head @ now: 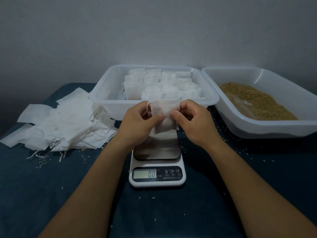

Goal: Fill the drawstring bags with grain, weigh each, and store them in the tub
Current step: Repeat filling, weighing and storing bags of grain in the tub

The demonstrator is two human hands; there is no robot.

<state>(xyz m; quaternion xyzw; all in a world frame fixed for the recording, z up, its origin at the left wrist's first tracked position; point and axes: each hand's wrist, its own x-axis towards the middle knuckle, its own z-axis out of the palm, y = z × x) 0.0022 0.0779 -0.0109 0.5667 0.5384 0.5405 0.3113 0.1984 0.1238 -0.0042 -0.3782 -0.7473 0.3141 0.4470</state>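
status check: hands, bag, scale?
Left hand and right hand both pinch one bag above the scale. Scale reads 0.0, plate bare. Nothing in the way.

Scale (pixel 157 170), at 6 o'clock from the tubs: its display (pixel 145 174) is showing "0.0". Three control buttons (pixel 172 171), at 3 o'clock of the display, are carrying a power symbol, "M" and "T". Small captions beneath them and a line of print along the panel's lower edge are remaining too small to read.
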